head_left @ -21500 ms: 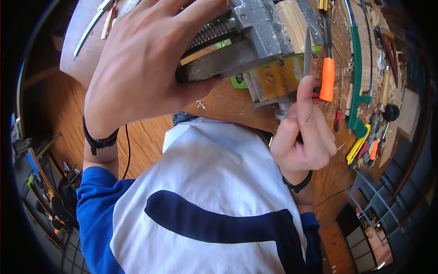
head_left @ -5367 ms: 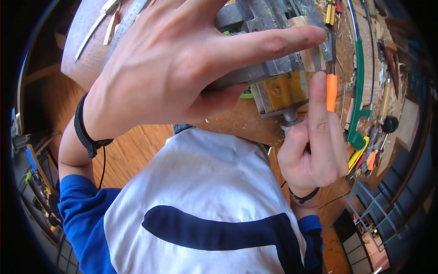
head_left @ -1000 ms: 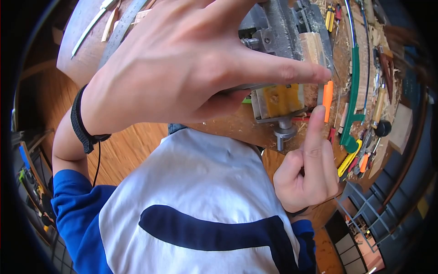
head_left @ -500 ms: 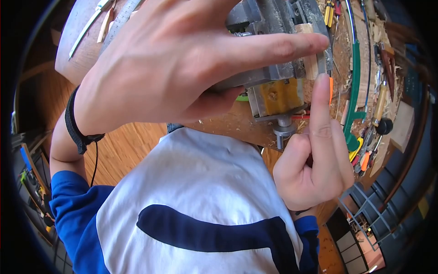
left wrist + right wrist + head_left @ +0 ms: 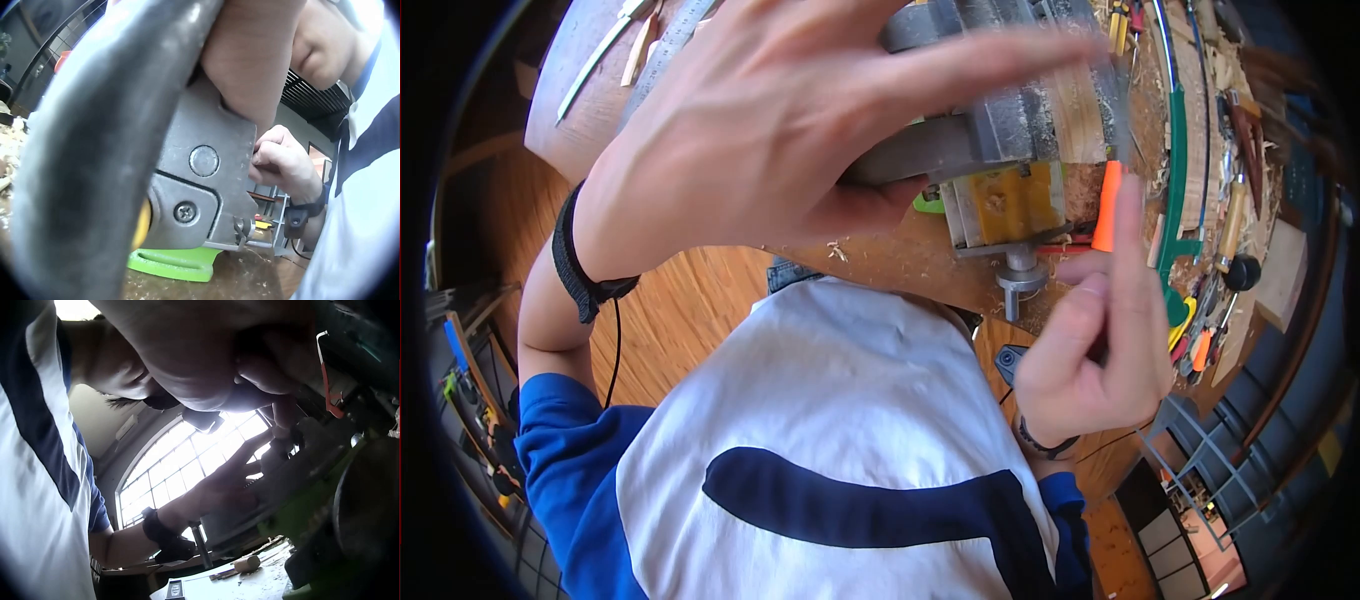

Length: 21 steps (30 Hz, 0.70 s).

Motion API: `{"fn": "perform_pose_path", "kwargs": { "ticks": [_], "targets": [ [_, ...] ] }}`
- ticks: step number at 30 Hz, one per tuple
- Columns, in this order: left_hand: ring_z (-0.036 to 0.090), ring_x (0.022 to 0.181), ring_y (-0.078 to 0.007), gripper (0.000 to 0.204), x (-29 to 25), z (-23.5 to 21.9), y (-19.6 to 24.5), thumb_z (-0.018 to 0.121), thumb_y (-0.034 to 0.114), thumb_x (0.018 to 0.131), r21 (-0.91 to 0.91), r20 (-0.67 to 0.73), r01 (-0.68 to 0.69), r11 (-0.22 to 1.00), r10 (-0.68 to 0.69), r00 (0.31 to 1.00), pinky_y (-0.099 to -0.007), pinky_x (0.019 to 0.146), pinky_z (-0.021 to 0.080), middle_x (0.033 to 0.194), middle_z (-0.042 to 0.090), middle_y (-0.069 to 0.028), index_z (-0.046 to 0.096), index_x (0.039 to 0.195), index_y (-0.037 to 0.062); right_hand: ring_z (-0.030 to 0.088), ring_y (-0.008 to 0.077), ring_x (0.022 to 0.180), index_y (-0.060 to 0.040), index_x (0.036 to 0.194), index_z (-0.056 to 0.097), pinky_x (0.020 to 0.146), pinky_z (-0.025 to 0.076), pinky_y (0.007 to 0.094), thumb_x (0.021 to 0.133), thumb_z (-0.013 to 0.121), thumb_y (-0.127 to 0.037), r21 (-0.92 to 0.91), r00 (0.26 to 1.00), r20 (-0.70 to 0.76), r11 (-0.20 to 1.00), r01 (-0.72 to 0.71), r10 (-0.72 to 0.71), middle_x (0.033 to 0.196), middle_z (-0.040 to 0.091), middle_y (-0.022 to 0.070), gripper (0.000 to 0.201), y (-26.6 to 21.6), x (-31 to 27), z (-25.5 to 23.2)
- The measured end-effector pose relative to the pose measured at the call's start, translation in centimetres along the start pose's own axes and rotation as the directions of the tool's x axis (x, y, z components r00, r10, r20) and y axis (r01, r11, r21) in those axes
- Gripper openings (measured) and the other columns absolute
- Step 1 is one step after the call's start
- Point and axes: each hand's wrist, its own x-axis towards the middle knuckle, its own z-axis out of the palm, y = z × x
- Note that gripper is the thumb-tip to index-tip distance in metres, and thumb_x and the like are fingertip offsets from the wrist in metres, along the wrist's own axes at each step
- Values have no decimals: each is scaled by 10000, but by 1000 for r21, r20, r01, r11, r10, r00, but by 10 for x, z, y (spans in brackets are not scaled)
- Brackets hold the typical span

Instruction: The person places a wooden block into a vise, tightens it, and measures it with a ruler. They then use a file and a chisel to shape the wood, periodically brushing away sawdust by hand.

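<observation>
My right hand (image 5: pixel 1100 360) grips a slim, grey tapered file (image 5: pixel 1123 115), with its index finger straight along the blade. The handle end is hidden inside the fist. Motion blurs the blade beside a pale wood piece (image 5: pixel 1083 125) clamped in the grey metal vise (image 5: pixel 930 150). My left hand (image 5: pixel 730 140) lies over the vise, thumb along the lower edge. Its straight index finger reaches across the wood to the file's far end; the other fingertips are out of view. The left wrist view shows the vise body (image 5: pixel 187 150) close up, with the right hand (image 5: pixel 284 159) beyond it.
An orange-handled tool (image 5: pixel 1107 205) lies just right of the vise. Farther right are a green-framed saw (image 5: pixel 1177 180), several hand tools and wood shavings. A steel ruler (image 5: pixel 662 60) lies at upper left. The vise's screw handle (image 5: pixel 1020 275) projects toward the body.
The file and my right hand have gone back and forth along the wood, the left index finger moving with them. Since the oldest frame, that finger has stretched out over the wood.
</observation>
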Motion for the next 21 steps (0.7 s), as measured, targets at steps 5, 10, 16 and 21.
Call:
{"fn": "perform_pose_path", "kwargs": {
  "ticks": [5,10,16,21],
  "targets": [
    [603,983,-346,970,4,17,24,786,352,693,-130,-80,383,915,-394,916,-411,814,521,1169,550,-257,365,1430,-118,524,110,581,51,1326,582,564,433,242,911,449,18,-66,958,-96,958,-278,271,757,644,81,437,9,-11,-16],
    [599,1045,-357,960,17,-21,24,786,316,676,-172,13,285,943,-287,958,-404,856,523,1190,544,-250,365,1415,-131,563,142,642,51,1293,614,602,449,257,877,511,27,70,999,31,997,33,-35,783,649,88,429,5,-9,-11],
    [598,1043,-360,943,14,-18,25,780,302,682,-209,9,318,925,-324,946,-397,860,521,1196,544,-243,366,1413,-126,578,152,650,19,1262,650,616,471,274,824,503,114,-77,984,-132,988,-133,122,784,652,101,472,7,-10,-13],
    [596,1066,-355,934,18,-29,23,778,308,698,-262,58,327,908,-323,945,-396,872,512,1219,541,-246,362,1415,-122,588,149,652,12,1263,650,603,465,263,841,511,111,-26,1000,-10,1000,-17,17,775,653,92,456,9,-10,-9]
  ]
}}
